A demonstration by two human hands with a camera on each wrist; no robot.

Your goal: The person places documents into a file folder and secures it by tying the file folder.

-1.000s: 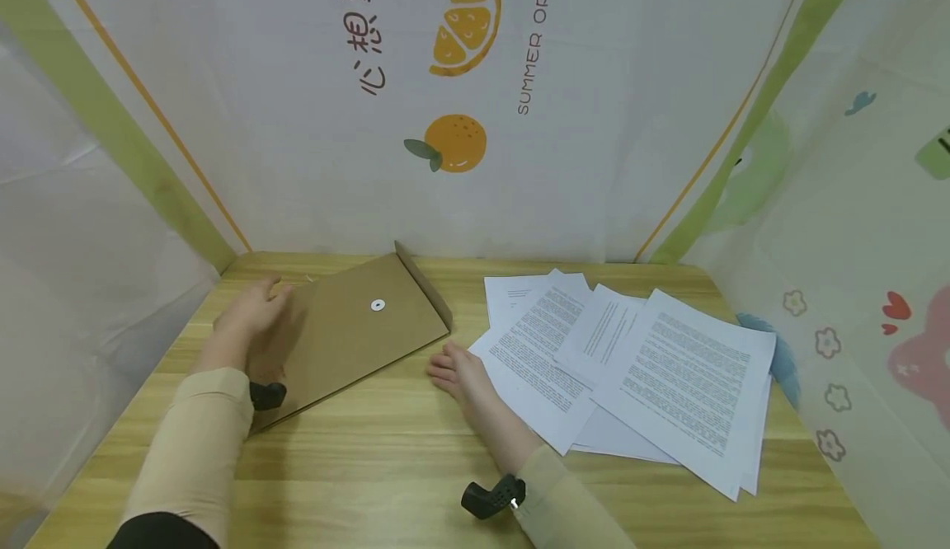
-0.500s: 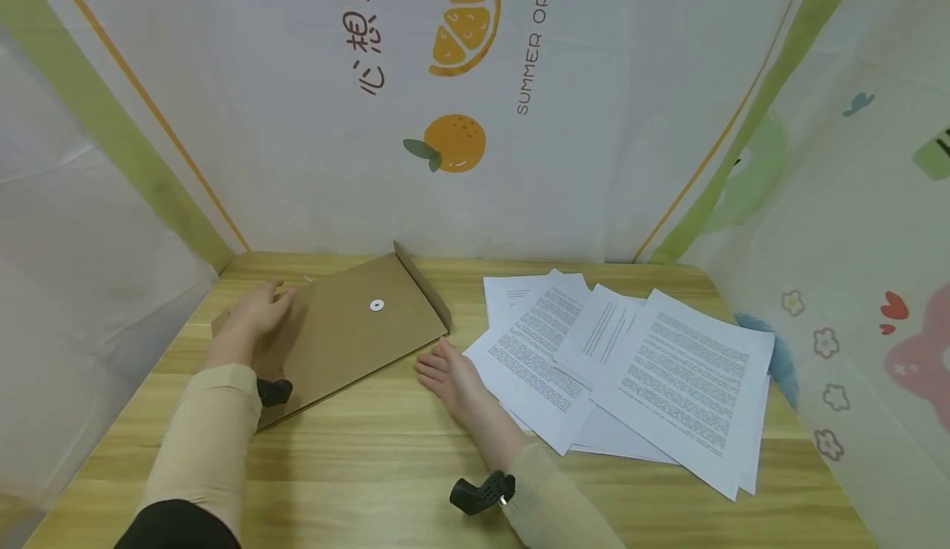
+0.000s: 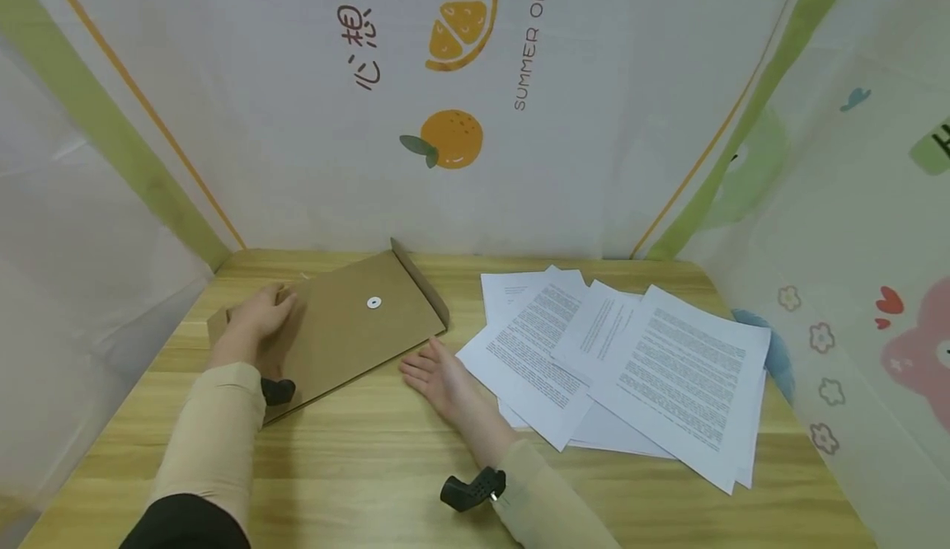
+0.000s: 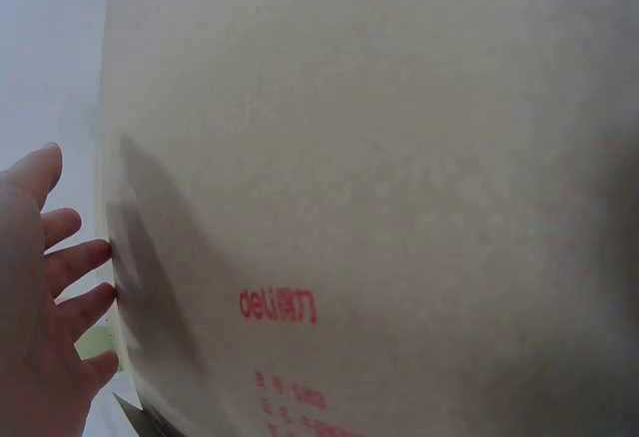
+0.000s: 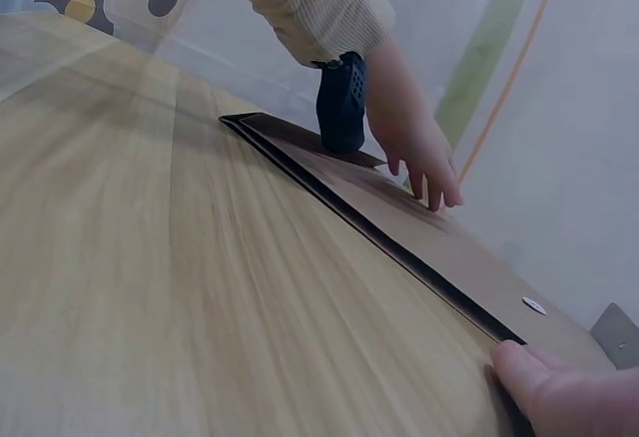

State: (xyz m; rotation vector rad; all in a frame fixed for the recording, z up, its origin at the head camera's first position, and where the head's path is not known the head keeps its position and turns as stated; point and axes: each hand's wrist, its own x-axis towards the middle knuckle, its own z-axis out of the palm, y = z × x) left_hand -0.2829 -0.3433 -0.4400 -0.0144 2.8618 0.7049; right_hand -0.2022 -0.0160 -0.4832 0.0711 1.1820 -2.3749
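A flat brown kraft file envelope [image 3: 349, 326] lies at an angle on the left half of the table. A white round button sits on its face, and a narrow flap stands up along its right end. My left hand [image 3: 260, 318] is at the envelope's left part, fingers spread and relaxed; in the left wrist view its fingertips touch the brown surface near an edge. My right hand [image 3: 441, 380] lies palm turned up beside the envelope's near right corner. In the right wrist view my right thumb [image 5: 524, 372] is against the envelope's near edge.
Several printed paper sheets [image 3: 668, 368] lie overlapped on the right side of the wooden table [image 3: 356, 483]. White printed cloth [image 3: 579, 161] hangs behind and at both sides. A black wrist camera [image 3: 471, 490] sits at each cuff.
My right hand has slid left along the envelope's near edge, away from the paper sheets. My left hand has shifted slightly right, and the envelope's near left corner has moved a little with it.
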